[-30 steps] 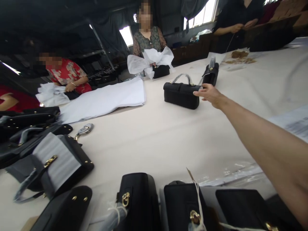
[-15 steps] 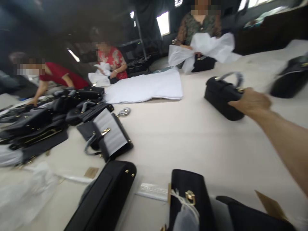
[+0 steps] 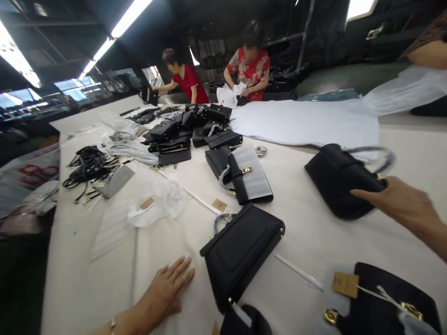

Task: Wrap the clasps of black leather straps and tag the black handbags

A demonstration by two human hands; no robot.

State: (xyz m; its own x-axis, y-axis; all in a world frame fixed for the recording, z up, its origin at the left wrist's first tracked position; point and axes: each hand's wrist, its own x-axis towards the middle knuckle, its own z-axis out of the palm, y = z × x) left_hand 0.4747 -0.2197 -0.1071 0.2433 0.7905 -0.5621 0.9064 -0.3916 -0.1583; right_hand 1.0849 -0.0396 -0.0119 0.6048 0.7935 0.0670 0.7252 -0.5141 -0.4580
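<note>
Fluorescent tubes (image 3: 129, 18) are shining down on a long work table (image 3: 307, 232) covered in cream cloth. The person's right hand (image 3: 394, 204) is reaching in from the right and touching the lower side of a black handbag (image 3: 340, 181) with a wrapped top handle. The fingers are lying together against the leather, but the view is a little soft there, so I cannot tell if they are clamping it. The left hand (image 3: 165, 288), wearing a bracelet (image 3: 112, 325), is pressing flat on the cloth with its fingers spread apart, just beside a second black handbag (image 3: 240, 251) lying on its side. Nearby, a white plastic strip (image 3: 298, 272) is lying on the cloth, and a kraft tag (image 3: 344, 284) is resting on a gold-clasped bag (image 3: 384, 302) at the lower right.

Farther up the table, a padded handbag (image 3: 249, 174) is sitting before a heap of black bags (image 3: 185, 132), while black straps (image 3: 89, 167) are tangled at the left. A folded white sheet stack (image 3: 303, 121) is spreading along the far side. One co-worker in a floral top (image 3: 249, 70) is handling white tissue (image 3: 228, 93), and another in red (image 3: 185, 81) is leaning over the far end.
</note>
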